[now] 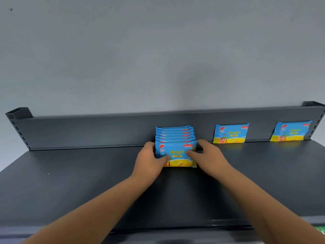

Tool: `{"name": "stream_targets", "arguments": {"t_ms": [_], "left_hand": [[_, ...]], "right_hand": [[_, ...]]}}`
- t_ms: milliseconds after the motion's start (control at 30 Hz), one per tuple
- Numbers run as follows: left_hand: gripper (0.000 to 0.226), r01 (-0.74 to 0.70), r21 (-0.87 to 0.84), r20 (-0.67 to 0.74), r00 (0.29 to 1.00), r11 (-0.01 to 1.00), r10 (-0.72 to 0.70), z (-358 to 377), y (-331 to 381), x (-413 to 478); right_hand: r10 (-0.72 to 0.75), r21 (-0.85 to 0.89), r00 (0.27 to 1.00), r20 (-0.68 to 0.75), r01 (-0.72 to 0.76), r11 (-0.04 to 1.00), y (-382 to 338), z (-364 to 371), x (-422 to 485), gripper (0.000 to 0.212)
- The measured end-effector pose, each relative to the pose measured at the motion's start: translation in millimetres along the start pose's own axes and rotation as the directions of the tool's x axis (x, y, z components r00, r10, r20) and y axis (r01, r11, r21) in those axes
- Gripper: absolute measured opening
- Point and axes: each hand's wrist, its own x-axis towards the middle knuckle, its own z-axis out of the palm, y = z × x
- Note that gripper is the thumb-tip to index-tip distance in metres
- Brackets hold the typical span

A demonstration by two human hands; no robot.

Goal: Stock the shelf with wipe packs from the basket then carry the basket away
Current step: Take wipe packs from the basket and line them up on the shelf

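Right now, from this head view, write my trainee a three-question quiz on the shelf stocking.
1. True or false: the row of packs on the shelf touches the nearest single pack.
2. How many single packs stand alone against the back panel, right of the row? A one, B two, C four.
3. Fill in: the front pack is held by the left hand and the ____ hand.

Key: 1 false, a gap separates them. 2 B, the second being the far pack. 3 right; the right hand grips its right edge.
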Motion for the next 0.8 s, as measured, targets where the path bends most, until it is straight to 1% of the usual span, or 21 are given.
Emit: {"name": "stream_targets", "arguments": {"t_ms": [100,167,233,300,333,367,400,433,467,533,567,633,667,733,800], "left_hand": [[0.041,0.020,0.014,0.024,1.000,1.000,-0.020,-2,-1,1],[0.043,0.027,0.051,0.045,0.999,0.998,-0.030,-4,1,2],[0.045,0.035,0.145,0.040,0.998,0.989,-0.041,-5,4,2],[0.049,0.042,0.294,-0.006,0.999,0.955,-0.043,-8,11,2],[0.057,0.041,0.358,-0.026,0.999,0.933,-0.035,-10,14,2],[0.072,0.037,0.418,-0.039,0.999,0.907,-0.022,-11,17,2],[0.091,0.034,0.476,-0.043,0.999,0.879,-0.015,-13,21,2],[0.105,0.029,0.523,-0.045,0.999,0.852,-0.006,-14,25,2],[0.109,0.016,0.559,-0.048,0.999,0.829,0.013,-17,29,1],[0.100,-0.046,0.599,-0.057,0.993,0.799,0.100,-22,35,-1],[0.092,-0.110,0.608,-0.054,0.982,0.786,0.179,-26,36,-3],[0.076,-0.252,0.643,-0.028,0.936,0.723,0.351,-37,40,-10],[0.071,-0.293,0.661,-0.027,0.911,0.690,0.412,-45,41,-15],[0.068,-0.292,0.689,-0.058,0.890,0.663,0.452,-60,40,-26],[0.065,-0.214,0.719,-0.125,0.896,0.661,0.426,-76,33,-39]], "right_hand": [[-0.001,0.003,1.000,0.008,0.001,1.000,1,-3,1,0.032],[0.001,0.002,1.000,0.011,-0.001,1.000,0,-3,2,0.041],[0.001,-0.048,1.000,-0.031,-0.003,0.999,-2,-2,1,0.054],[-0.009,-0.156,0.991,-0.132,-0.012,0.988,-6,2,-1,0.065],[-0.028,-0.202,0.983,-0.181,-0.009,0.979,-9,4,-4,0.066],[-0.067,-0.237,0.974,-0.215,0.014,0.971,-13,6,-6,0.064],[-0.122,-0.271,0.965,-0.231,0.057,0.961,-18,8,-8,0.061],[-0.190,-0.310,0.954,-0.231,0.113,0.944,-23,10,-11,0.060],[-0.258,-0.354,0.942,-0.215,0.171,0.920,-28,12,-13,0.061],[-0.347,-0.426,0.927,-0.144,0.258,0.867,-40,14,-17,0.063],[-0.375,-0.445,0.921,-0.100,0.296,0.845,-46,15,-19,0.061],[-0.440,-0.438,0.898,-0.011,0.391,0.810,-56,17,-23,0.056],[-0.474,-0.422,0.880,0.025,0.439,0.793,-63,20,-25,0.055],[-0.536,-0.410,0.842,0.066,0.513,0.754,-78,26,-28,0.055],[-0.563,-0.405,0.822,0.082,0.544,0.735,-95,36,-31,0.055]]}}
